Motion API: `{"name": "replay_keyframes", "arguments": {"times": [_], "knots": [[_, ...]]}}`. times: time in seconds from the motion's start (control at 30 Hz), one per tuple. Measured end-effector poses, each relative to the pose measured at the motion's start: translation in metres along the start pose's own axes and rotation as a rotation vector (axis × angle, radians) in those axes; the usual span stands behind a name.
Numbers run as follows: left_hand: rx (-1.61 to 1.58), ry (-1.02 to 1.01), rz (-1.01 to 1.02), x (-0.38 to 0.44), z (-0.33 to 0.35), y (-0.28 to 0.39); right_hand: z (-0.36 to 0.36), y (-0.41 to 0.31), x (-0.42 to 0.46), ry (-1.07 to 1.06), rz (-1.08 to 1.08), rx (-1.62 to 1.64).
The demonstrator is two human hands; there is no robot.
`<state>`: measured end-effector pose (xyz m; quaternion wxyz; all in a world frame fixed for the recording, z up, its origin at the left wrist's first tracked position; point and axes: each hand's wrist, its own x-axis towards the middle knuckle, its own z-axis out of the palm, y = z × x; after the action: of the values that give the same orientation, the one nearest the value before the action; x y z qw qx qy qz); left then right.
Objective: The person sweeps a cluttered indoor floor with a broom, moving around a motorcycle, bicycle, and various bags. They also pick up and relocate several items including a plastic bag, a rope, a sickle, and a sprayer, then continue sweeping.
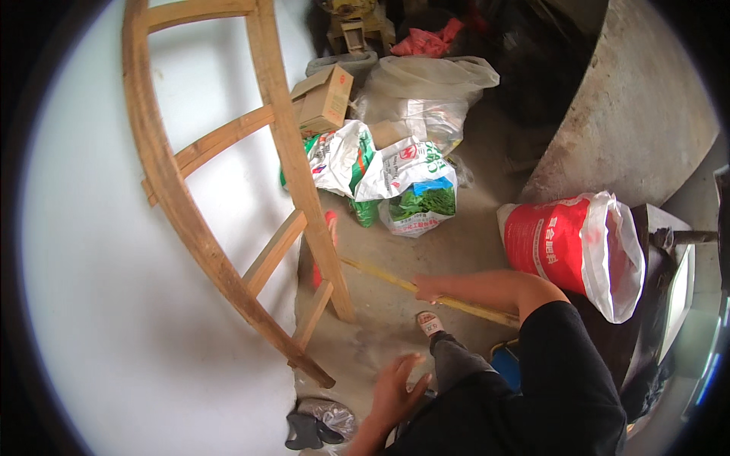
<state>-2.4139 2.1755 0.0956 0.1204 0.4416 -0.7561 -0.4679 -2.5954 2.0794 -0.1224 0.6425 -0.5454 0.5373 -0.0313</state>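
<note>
My right hand [429, 288] grips a long yellow pole [388, 276] that slants across the floor. The pole's far end reaches the foot of a wooden ladder [311, 222], and its near end passes behind my right arm. Red material [317, 275] shows behind the ladder's leg; whether it joins the pole I cannot tell. Low in the view, my left hand [399, 385] is held out with fingers apart and nothing in it. My shoe [429, 324] stands on the concrete floor just below the pole.
The ladder leans along a white wall [114, 285]. Ahead lie printed plastic sacks [408, 171], a cardboard box [325, 102] and a large translucent bag [428, 80]. At right is an open red fertilizer sack [547, 245]. A blue object [506, 367] and a bagged dark item [311, 430] sit lower.
</note>
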Motion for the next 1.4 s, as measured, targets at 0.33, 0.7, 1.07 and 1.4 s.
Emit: {"name": "replay_keyframes", "arguments": {"times": [0.33, 0.7, 1.07, 1.4], "knots": [[0.020, -0.102, -0.395, -0.055, 0.052, -0.072, 0.008, 0.007, 0.113, 0.055, -0.032, 0.052], [-0.050, -0.009, -0.441, -0.040, 0.064, -0.086, -0.046, 0.032, 0.153, 0.262, 0.150, -0.247], [-0.066, 0.023, -0.556, -0.063, 0.065, -0.090, -0.019, 0.002, 0.031, 0.094, 0.102, -0.134], [-0.141, 0.021, -0.647, -0.067, 0.077, -0.091, -0.048, 0.006, 0.120, 0.174, 0.143, -0.159]]}}
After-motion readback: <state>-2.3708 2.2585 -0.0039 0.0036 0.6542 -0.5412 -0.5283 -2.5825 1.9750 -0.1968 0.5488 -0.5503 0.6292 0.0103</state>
